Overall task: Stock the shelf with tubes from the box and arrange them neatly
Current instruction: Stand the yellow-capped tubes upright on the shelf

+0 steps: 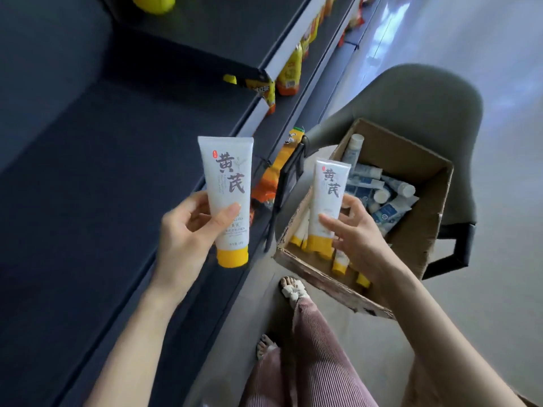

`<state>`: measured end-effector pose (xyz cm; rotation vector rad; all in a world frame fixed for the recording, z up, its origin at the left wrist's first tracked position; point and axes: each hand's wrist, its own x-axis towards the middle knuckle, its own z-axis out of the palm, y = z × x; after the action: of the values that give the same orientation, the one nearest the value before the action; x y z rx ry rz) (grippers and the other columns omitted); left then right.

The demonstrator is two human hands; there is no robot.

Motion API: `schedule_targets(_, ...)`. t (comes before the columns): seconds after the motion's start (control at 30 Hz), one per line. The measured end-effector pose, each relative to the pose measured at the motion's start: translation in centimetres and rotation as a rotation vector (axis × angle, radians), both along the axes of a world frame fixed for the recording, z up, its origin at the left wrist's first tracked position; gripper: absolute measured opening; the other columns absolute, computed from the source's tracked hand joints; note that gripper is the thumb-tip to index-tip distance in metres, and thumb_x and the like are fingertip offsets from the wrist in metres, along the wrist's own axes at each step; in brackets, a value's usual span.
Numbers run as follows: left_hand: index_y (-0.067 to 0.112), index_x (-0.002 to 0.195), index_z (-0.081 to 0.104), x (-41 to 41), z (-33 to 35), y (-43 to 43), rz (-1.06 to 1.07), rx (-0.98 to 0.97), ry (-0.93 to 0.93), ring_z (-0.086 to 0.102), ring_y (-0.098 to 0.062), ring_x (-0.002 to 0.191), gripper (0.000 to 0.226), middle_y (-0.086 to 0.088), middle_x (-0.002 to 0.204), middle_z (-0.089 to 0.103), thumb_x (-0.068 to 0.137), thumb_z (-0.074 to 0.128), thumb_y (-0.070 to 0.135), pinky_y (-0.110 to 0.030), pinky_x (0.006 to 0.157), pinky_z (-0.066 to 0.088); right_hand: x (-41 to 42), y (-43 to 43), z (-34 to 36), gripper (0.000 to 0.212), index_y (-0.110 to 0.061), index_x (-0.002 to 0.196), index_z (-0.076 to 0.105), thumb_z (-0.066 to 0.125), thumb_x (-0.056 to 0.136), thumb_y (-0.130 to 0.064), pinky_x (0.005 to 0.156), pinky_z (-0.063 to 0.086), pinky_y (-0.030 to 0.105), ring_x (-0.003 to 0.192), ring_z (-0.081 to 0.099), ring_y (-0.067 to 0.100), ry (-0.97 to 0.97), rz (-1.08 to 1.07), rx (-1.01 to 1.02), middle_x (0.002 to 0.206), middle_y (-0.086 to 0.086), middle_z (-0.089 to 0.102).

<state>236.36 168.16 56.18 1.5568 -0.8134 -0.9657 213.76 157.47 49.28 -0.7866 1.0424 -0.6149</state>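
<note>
Matte shelf (88, 177) beside left hand (183, 235) and right hand (360, 237), grips clamping glossy tubes (226, 186).

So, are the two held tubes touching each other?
Apart. The head view shows a clear gap between the left tube and the right tube, with orange packets visible between them.

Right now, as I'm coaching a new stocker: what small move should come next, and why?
Probably set the left tube down on the dark shelf, yellow cap down. The left hand already grips it at the shelf's front edge, so it is the one nearest a spot, while the right hand holds the second tube above the box.
</note>
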Motion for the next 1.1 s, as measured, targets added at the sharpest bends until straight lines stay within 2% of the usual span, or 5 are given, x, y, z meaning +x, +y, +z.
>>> schedule_targets(0.13, 0.023, 0.097, 0.068, 1.3, 4.3, 3.5, 0.053, -0.077, -0.108, 0.066, -0.002, 0.078, 0.025, 0.014, 0.09, 0.072, 0.075, 0.074, 0.031, -0.013, 0.062, 0.05, 2.4, 2.2, 4.5, 0.055, -0.027, 0.126, 0.045, 0.071, 0.077, -0.021, 0.071, 0.059, 0.037, 0.094, 0.07, 0.025, 0.002, 0.077, -0.129, 0.108, 0.005, 0.072)
schedule_targets(0.23, 0.021, 0.099, 0.068, 1.7, 6.8, 6.6, 0.114, -0.109, -0.168, 0.065, -0.001, 0.075, 0.028, 0.015, 0.088, 0.072, 0.074, 0.072, 0.033, -0.011, 0.06, 0.048, 3.9, 3.7, 7.8, 0.053, -0.023, 0.127, 0.044, 0.07, 0.08, -0.016, 0.065, 0.057, 0.032, 0.093, 0.071, 0.024, -0.014, 0.125, -0.22, 0.109, 0.007, 0.071)
schedule_targets(0.53, 0.023, 0.108, 0.067, 1.7, 13.9, 14.1, 0.351, -0.18, -0.319, 0.066, -0.003, 0.087, 0.039, 0.016, 0.098, 0.071, 0.074, 0.074, 0.041, -0.008, 0.063, 0.049, 7.3, 5.7, 17.4, 0.056, -0.023, 0.122, 0.044, 0.071, 0.073, -0.018, 0.068, 0.058, 0.028, 0.095, 0.07, 0.02, -0.116, 0.425, -0.515, 0.108, -0.002, 0.072)
schedule_targets(0.73, 0.026, 0.106, 0.068, 0.2, 18.4, 17.5, 0.558, -0.269, -0.384, 0.066, -0.004, 0.087, 0.042, 0.015, 0.098, 0.072, 0.069, 0.071, 0.048, -0.009, 0.066, 0.048, 10.1, 6.0, 23.2, 0.055, -0.022, 0.121, 0.048, 0.071, 0.071, -0.017, 0.069, 0.057, 0.028, 0.092, 0.071, 0.021, -0.241, 0.611, -0.676, 0.108, 0.001, 0.072)
schedule_targets(1.1, 0.036, 0.096, 0.071, -1.6, 23.2, 25.8, 0.868, -0.361, -0.519, 0.067, -0.004, 0.087, 0.025, 0.014, 0.096, 0.073, 0.073, 0.077, 0.03, -0.009, 0.067, 0.05, 13.7, 10.0, 28.6, 0.055, -0.026, 0.119, 0.05, 0.072, 0.069, -0.018, 0.07, 0.056, 0.023, 0.099, 0.068, 0.015, -0.394, 0.853, -0.775, 0.11, -0.005, 0.071)
